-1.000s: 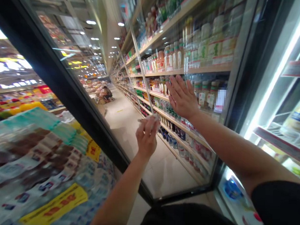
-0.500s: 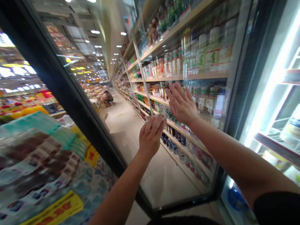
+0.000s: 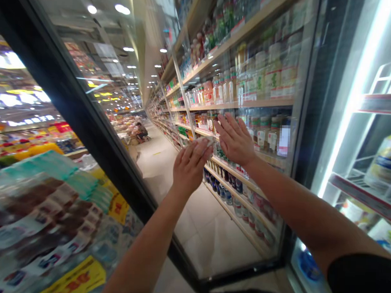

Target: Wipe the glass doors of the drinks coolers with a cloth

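Observation:
A tall glass door point(image 3: 217, 245) with a dark frame stands open in front of me. My left hand point(image 3: 189, 165) presses a whitish, crumpled cloth or tissue point(image 3: 209, 140) against the pane; only its edge shows past the fingers. To the right and slightly higher, my right hand point(image 3: 234, 140) lies on the same glass, or very close to it, fingers stretched and holding nothing. Bottles seen in the pane lie around both hands.
A lit cooler with wire racks point(image 3: 364, 182) and packaged goods is at the right. Wrapped drink packs point(image 3: 51, 227) with a yellow price sign point(image 3: 77, 279) are stacked at the left. A person point(image 3: 141, 132) is low down far along the aisle.
My left hand with the cloth has slid left and a little up across the glass. My right hand stays almost in place. The view has shifted slightly.

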### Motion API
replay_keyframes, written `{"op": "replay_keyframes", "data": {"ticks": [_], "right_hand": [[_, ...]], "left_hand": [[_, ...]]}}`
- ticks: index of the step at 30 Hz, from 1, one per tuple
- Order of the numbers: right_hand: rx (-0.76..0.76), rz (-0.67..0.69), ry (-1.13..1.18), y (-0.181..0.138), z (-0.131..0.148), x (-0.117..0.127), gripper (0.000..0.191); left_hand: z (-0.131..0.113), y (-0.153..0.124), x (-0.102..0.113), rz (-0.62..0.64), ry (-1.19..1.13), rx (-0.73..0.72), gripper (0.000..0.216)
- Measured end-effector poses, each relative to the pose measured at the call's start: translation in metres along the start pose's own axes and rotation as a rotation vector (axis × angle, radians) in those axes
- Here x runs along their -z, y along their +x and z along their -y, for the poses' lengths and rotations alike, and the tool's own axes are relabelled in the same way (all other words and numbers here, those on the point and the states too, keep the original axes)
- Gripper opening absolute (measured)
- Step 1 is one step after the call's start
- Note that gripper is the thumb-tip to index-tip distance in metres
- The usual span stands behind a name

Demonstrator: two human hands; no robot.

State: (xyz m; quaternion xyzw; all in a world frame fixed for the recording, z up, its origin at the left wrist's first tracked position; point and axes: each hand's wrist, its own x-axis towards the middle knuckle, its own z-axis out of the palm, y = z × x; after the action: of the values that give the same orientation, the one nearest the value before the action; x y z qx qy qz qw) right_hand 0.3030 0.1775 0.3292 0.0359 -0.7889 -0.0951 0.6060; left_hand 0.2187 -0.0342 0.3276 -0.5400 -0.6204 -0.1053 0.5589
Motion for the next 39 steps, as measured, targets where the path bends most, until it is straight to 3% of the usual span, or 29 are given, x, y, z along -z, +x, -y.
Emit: {"op": "replay_keyframes", "data": {"ticks": [5,7,9,12,14,18,21,27,30,33,37,39], "right_hand": [[0.015,-0.018,-0.027,0.0,0.0,0.001,0.067],[0.037,-0.052,-0.051,0.0,-0.001,0.001,0.067],[0.054,-0.081,-0.07,0.0,-0.001,0.001,0.065],[0.059,-0.095,-0.079,0.0,0.0,0.001,0.062],[0.05,-0.086,-0.065,0.0,0.0,0.002,0.062],[0.025,-0.054,-0.031,0.0,0.001,0.002,0.065],[0.022,-0.051,-0.027,0.001,0.002,0.003,0.064],[0.047,-0.074,-0.058,-0.001,0.002,0.001,0.062],[0.035,-0.048,-0.047,-0.002,0.001,0.001,0.065],[0.02,-0.037,-0.017,-0.002,0.0,0.001,0.065],[0.031,-0.051,-0.004,-0.003,-0.002,0.001,0.065],[0.05,-0.076,-0.016,-0.004,-0.003,0.001,0.065]], "left_hand": [[0.039,0.032,0.013,-0.141,0.055,0.18,0.051],[0.039,0.033,0.012,-0.194,0.081,0.22,0.052],[0.024,0.022,0.004,-0.185,0.072,0.142,0.053],[0.002,0.005,-0.007,-0.07,0.065,-0.099,0.053],[0.004,0.005,-0.007,-0.031,0.083,-0.156,0.053],[0.035,0.03,0.007,-0.144,0.089,0.028,0.052],[0.042,0.039,0.011,-0.219,0.068,0.142,0.052],[0.039,0.055,0.008,-0.127,0.075,-0.042,0.048],[0.055,0.086,0.016,-0.158,0.078,0.051,0.047],[0.052,0.106,0.017,-0.171,0.055,0.158,0.048],[0.03,0.107,0.009,-0.004,-0.029,0.017,0.045],[0.035,0.111,0.009,0.036,-0.048,-0.037,0.045]]}}
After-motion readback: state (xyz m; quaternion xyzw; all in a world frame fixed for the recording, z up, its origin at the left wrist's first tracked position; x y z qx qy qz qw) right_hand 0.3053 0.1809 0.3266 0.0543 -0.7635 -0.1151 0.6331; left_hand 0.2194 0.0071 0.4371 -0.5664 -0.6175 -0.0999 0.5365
